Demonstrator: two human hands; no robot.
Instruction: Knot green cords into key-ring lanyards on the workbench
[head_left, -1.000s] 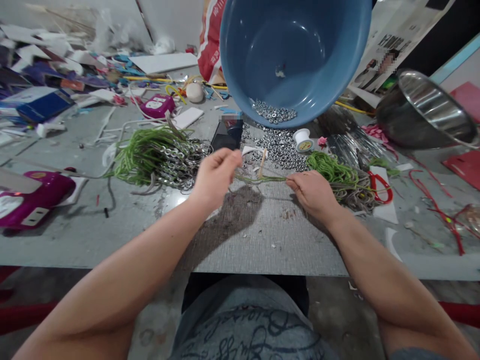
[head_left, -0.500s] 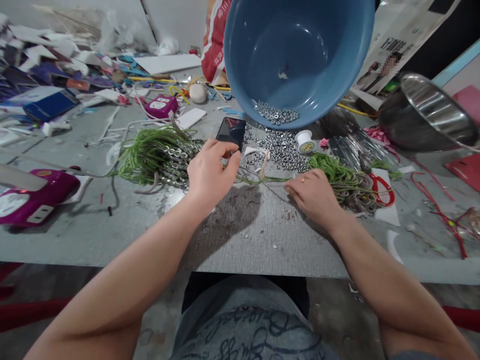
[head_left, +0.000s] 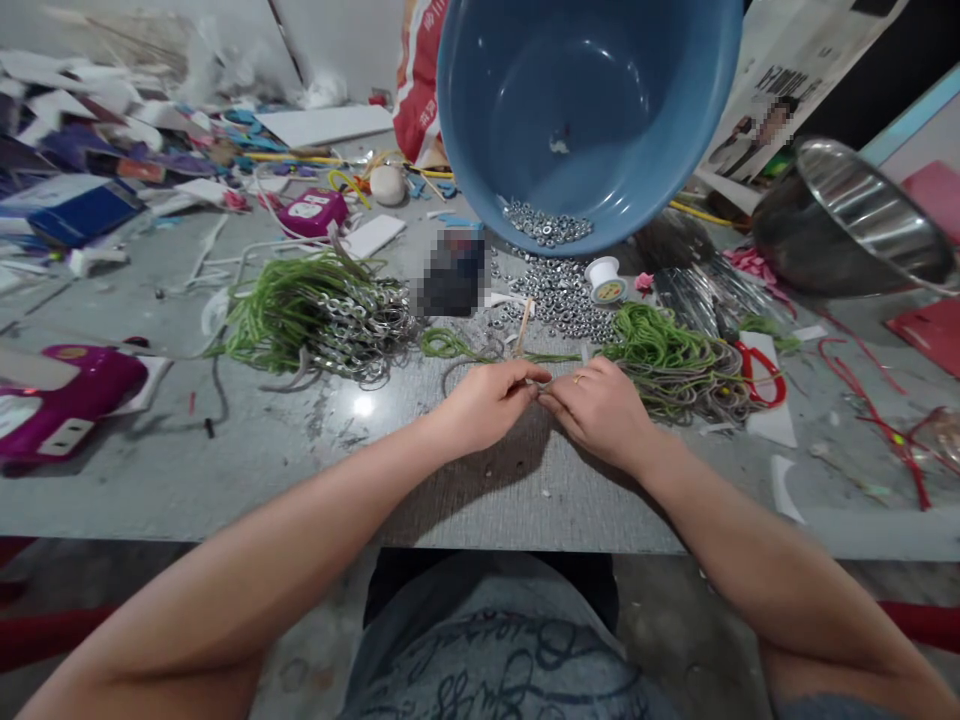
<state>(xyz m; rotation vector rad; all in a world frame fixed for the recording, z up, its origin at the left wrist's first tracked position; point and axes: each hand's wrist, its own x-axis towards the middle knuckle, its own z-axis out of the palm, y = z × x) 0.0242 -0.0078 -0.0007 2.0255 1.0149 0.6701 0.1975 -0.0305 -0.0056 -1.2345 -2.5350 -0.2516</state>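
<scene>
- Head view: left hand (head_left: 495, 402) and right hand (head_left: 600, 405) are pinching thin grey cord (head_left: 445, 376) together.
- Fine-grained grey tabletop (head_left: 472, 515) is spreading to its straight front edge.
- Looped green cord (head_left: 441, 343) is lying beyond.

Grey is noted on the thin cord (head_left: 445, 378), green and grey on the right bundle (head_left: 652, 340), green and silver on the left bundle (head_left: 277, 305), silver on the beads (head_left: 566, 305), plain blue on the basin (head_left: 585, 100), streaked grey on the tabletop (head_left: 517, 515), dark lettering on the grey-blue shirt (head_left: 480, 635).
</scene>
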